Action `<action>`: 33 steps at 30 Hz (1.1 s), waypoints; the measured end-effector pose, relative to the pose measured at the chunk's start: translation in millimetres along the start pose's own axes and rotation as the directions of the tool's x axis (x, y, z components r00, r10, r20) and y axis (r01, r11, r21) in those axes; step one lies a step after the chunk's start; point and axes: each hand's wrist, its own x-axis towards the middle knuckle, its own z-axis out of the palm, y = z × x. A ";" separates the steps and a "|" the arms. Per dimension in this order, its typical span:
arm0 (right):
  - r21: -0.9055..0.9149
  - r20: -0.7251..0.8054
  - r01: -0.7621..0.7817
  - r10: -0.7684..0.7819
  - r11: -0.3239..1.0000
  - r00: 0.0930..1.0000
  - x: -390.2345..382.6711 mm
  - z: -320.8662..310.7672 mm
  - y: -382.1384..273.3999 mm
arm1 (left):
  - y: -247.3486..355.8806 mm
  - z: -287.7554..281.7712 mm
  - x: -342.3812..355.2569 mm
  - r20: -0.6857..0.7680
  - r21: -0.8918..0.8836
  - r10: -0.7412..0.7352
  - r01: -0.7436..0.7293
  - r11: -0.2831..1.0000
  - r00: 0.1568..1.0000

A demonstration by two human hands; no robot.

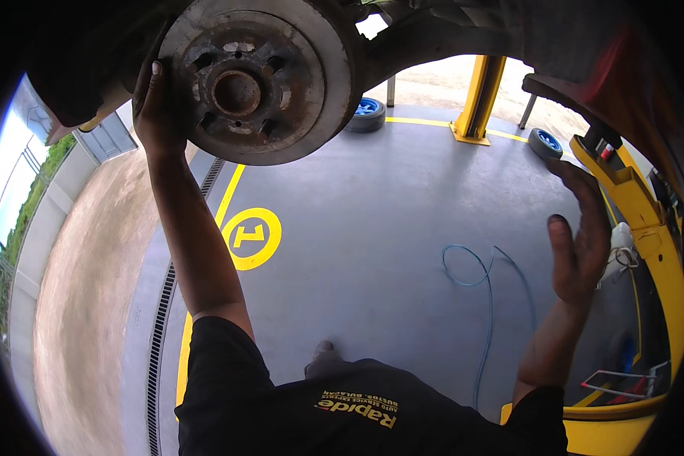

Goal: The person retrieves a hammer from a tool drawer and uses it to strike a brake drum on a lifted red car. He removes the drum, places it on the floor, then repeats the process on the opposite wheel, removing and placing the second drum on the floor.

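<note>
A worn, rust-marked brake drum (300, 57) hangs at the top of the view, under the raised car, with its hub face toward me. My left hand (158, 110) reaches up to the drum's left rim. Its thumb points upward along the edge, and the other fingers are mostly hidden behind it. My right hand (581, 235) is raised at the right, well away from the drum. Nothing is in it, and its thumb stands apart from the bent fingers.
Dark car underbody parts (441, 45) hang overhead. A yellow lift post (480, 102) stands beyond, with a yellow lift part (638, 201) at right. Two blue-rimmed wheels (366, 114) (545, 143) lie on the grey floor. A thin blue hose (488, 327) loops across it. A drain grate (159, 327) runs at left.
</note>
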 end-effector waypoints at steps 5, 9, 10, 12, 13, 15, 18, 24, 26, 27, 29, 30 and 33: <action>0.794 -0.272 0.091 0.217 0.601 0.937 151.4 219.7 -105.6 | 18.9 13.7 4.7 0.030 -0.161 -0.074 0.078 0.984 0.997; 0.709 -0.498 0.131 0.360 0.693 0.789 184.3 256.9 -145.0 | 10.6 8.1 7.5 0.081 -0.207 -0.037 0.053 0.977 0.996; 0.686 -0.514 0.134 0.346 0.715 0.785 183.5 258.9 -147.4 | 7.9 6.8 7.2 0.074 -0.140 0.033 -0.022 0.990 0.997; 0.653 -0.540 0.121 0.349 0.747 0.766 179.2 261.3 -147.0 | 3.6 4.6 8.0 0.049 -0.131 0.064 -0.057 0.990 0.997; 0.690 -0.533 0.136 0.371 0.711 0.761 178.2 263.3 -144.9 | 2.1 4.6 9.1 0.056 -0.124 0.081 -0.073 0.990 0.995; 0.741 -0.491 0.140 0.388 0.657 0.780 177.9 266.2 -141.9 | 0.8 5.3 8.6 0.058 -0.114 0.110 -0.103 0.988 0.992; 0.694 -0.514 0.098 0.395 0.714 0.761 183.7 260.1 -143.3 | 1.3 8.2 1.2 0.052 -0.143 0.118 -0.109 0.984 0.992; 0.722 -0.334 0.023 0.320 0.692 0.887 205.1 213.7 -153.1 | 7.8 20.0 -36.9 -0.126 -0.240 -0.065 0.034 0.970 0.990; 0.723 -0.327 -0.005 0.348 0.691 0.879 208.8 205.2 -156.9 | 8.0 21.4 -43.0 -0.133 -0.258 -0.056 0.020 0.966 0.990; 0.684 -0.355 0.016 0.314 0.729 0.880 211.6 203.0 -158.5 | 7.6 21.1 -42.9 -0.138 -0.261 -0.041 0.004 0.965 0.990; 0.612 -0.391 0.011 0.291 0.790 0.873 210.5 202.7 -162.9 | 7.2 19.2 -41.9 -0.152 -0.336 -0.100 0.044 0.941 0.983; 0.517 -0.398 -0.116 0.358 0.848 0.845 209.4 204.1 -164.6 | 6.5 16.4 -42.8 -0.158 -0.347 -0.135 0.073 0.935 0.978; 0.404 -0.452 -0.136 0.326 0.905 0.830 203.8 206.2 -165.4 | 4.4 9.6 -47.9 -0.244 -0.270 -0.299 0.231 0.935 0.923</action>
